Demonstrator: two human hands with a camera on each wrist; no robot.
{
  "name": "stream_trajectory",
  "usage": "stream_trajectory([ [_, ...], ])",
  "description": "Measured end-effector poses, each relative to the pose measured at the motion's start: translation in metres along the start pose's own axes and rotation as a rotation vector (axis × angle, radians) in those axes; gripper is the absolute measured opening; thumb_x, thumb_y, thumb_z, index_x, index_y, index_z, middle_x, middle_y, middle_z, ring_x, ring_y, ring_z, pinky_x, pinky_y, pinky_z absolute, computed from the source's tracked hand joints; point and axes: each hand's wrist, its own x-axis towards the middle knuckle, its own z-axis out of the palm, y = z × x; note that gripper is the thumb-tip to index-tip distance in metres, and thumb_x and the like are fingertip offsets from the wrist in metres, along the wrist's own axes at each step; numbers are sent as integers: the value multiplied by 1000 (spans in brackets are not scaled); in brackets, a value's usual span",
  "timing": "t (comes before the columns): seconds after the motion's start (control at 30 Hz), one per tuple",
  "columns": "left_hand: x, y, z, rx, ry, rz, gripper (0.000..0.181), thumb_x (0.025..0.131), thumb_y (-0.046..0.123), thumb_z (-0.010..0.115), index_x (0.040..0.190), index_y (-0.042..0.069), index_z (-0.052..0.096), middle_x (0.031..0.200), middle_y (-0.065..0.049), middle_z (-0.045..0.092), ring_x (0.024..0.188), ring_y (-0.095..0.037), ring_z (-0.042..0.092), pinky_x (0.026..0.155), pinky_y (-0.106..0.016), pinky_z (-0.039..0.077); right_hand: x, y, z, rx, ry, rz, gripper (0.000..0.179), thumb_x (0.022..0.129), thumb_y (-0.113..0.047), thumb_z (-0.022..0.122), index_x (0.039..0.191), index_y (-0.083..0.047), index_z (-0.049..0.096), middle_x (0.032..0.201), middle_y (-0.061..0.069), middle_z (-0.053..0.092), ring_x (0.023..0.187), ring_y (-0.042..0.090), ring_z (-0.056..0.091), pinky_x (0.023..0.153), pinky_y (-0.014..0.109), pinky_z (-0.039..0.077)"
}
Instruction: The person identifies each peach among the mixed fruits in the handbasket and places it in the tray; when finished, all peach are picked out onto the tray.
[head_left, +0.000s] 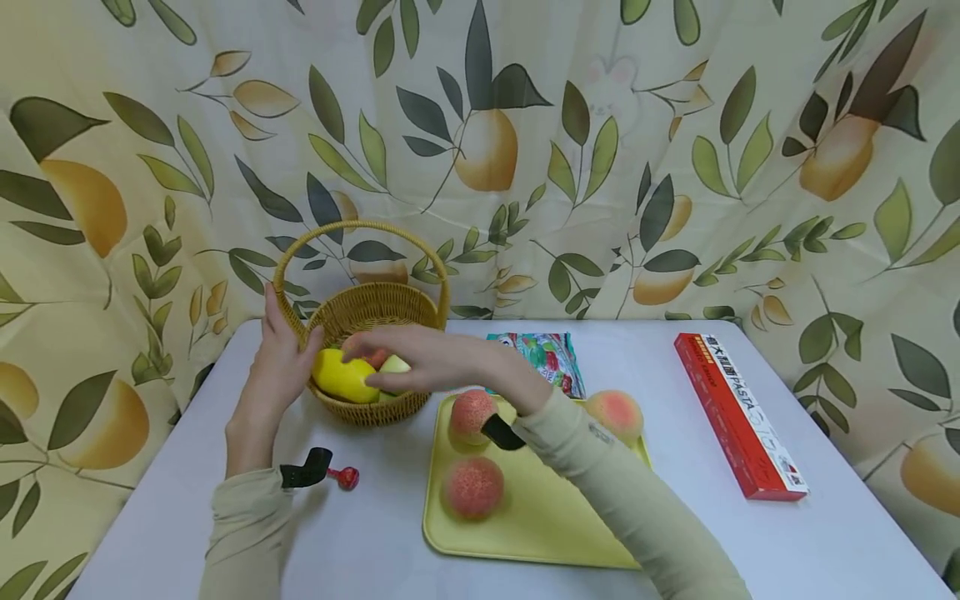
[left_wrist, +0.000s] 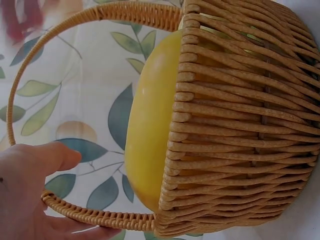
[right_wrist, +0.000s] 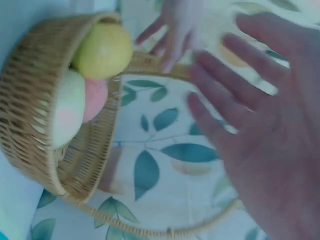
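A wicker basket (head_left: 375, 304) with a tall hoop handle stands at the back left of the table. My left hand (head_left: 281, 367) holds the handle's left side, thumb on one face and fingers behind it in the left wrist view. Inside the basket sit a smooth yellow fruit (head_left: 343, 377), a pale green fruit (right_wrist: 69, 109) and a pink-red fruit (right_wrist: 95, 99). Over the basket's front right rim reaches my right hand (head_left: 420, 358), its fingers spread and nothing in them. The right wrist view shows that palm (right_wrist: 280, 135) bare and apart from the fruit.
A yellow tray (head_left: 540, 525) holds several peaches, including one peach (head_left: 474, 487) near its left edge. Behind it lies a shiny candy bag (head_left: 551, 354). A red pasta box (head_left: 738, 417) lies at the right. One red lollipop (head_left: 347, 477) is beside my left wrist.
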Motion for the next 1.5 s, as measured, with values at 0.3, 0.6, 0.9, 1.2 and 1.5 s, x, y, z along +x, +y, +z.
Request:
stream_trajectory([
  [0.3, -4, -3, 3, 8, -1, 22, 97, 107, 44, 43, 155, 18, -38, 169, -33, -6, 135, -69, 37, 107, -79, 36, 77, 32, -15, -143, -91, 34, 54, 108, -42, 48, 157, -22, 42, 162, -3, 44, 153, 15, 36, 129, 31, 27],
  [0.6, 1, 3, -1, 4, 5, 17, 96, 107, 48, 41, 156, 21, -36, 169, -32, -4, 139, -66, 34, 111, -78, 32, 103, 74, -9, -152, -371, 240, 61, 108, -37, 41, 165, -27, 23, 173, 3, 22, 160, 23, 19, 133, 45, 16],
  [0.9, 2, 2, -4, 3, 6, 13, 96, 107, 47, 42, 157, 22, -36, 170, -32, -3, 141, -65, 35, 110, -77, 33, 115, 70, -10, -190, -446, 366, 75, 94, -20, 61, 159, -40, 30, 170, 11, 16, 152, 27, 22, 123, 52, 29],
  [1.2, 0, 1, 7, -25, 6, 12, 96, 107, 41, 45, 158, 22, -34, 171, -29, -3, 141, -64, 35, 110, -77, 34, 130, 60, 3, -438, -506, 537, 92, 95, -24, 64, 162, -50, 7, 175, -5, 11, 137, 19, 46, 90, 33, 54],
  [1.5, 2, -5, -6, 13, 37, 48, 92, 107, 44, 42, 160, 19, -30, 169, -32, 2, 138, -66, 37, 108, -79, 35, 109, 28, -35, -619, -178, 356, 89, 89, -36, 77, 162, -34, 25, 166, 9, 29, 152, 33, 33, 121, 54, 40],
])
